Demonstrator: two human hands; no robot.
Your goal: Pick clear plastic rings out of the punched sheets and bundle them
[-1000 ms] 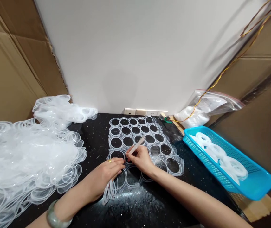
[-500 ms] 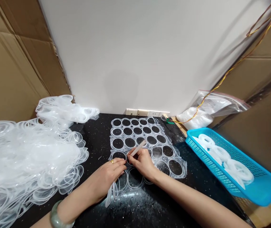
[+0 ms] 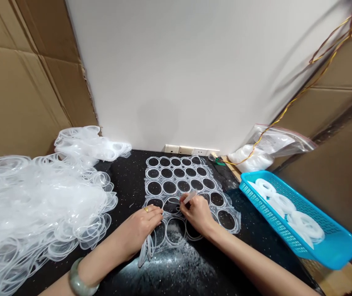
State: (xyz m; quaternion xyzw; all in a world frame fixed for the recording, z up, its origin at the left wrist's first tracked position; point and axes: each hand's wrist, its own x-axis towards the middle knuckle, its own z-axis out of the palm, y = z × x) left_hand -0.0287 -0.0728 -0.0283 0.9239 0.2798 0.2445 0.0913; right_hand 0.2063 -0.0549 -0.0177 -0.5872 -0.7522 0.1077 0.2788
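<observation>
Rightward along the sheet slid our right hand point(image 3: 196, 213), pinching a pale flat stick point(image 3: 189, 196) over the clear plastic ring sheet point(image 3: 162, 187); our left hand point(image 3: 138, 228), fingers pressed together, gripped dangling clear rings point(image 3: 144, 254).

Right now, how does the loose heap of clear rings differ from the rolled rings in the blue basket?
The loose heap sprawls tangled over the black counter, while the rolled rings sit in tidy coils. The heap lies uncontained; the rolled rings sit inside the blue basket. The heap is much bigger. Both are pale plastic.

Cardboard panels point(image 3: 24, 82) flank a white wall point(image 3: 178, 74) with sockets point(image 3: 192, 150).
</observation>
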